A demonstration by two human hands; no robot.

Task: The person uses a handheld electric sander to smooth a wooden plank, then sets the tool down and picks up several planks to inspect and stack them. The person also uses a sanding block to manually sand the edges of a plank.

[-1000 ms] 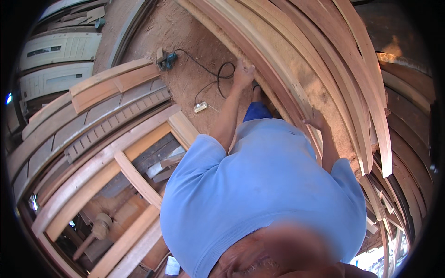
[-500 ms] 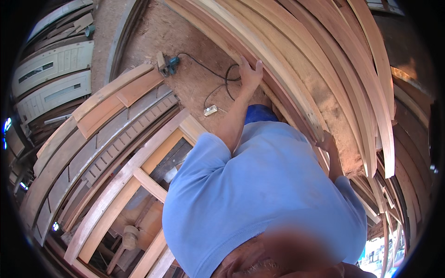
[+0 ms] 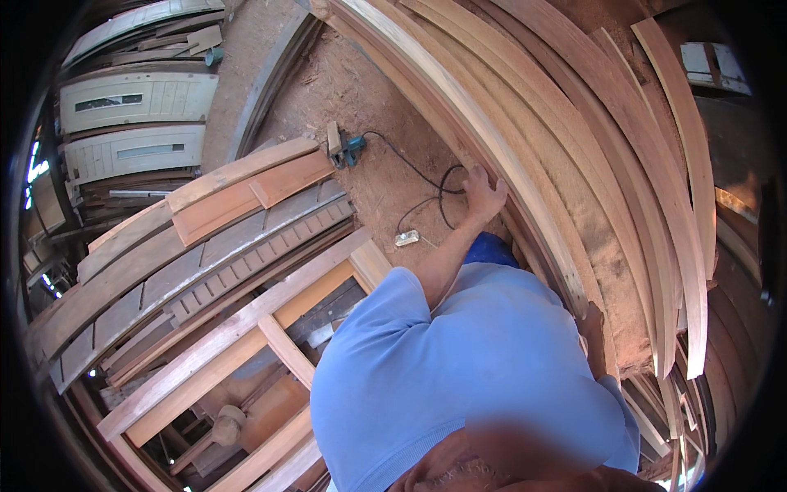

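Both my hands are on the near side of a stack of long wooden planks, at a dark reddish-brown board (image 3: 531,248). My left hand (image 3: 485,195) is farther along it, with thumb and fingers curled over its edge. Closer to my body, my right hand (image 3: 590,321) grips at the board's near end; my sleeve and the wood partly hide its fingers. A paler plank (image 3: 525,168) lies right beside the board, and sawdust (image 3: 611,275) covers part of the wider planks beyond.
On the dusty ground stands a blue-green power tool (image 3: 352,151), its black cord (image 3: 410,168) looping near my left hand. A small pale socket block (image 3: 407,238) lies closer. To the left are a wooden frame (image 3: 283,348), a mallet (image 3: 228,426), stacked panels (image 3: 287,193) and white doors (image 3: 139,102).
The whole view has shifted, so things appear lower and farther right. The board's reddish face shows narrower than before. Both hands are still on it.
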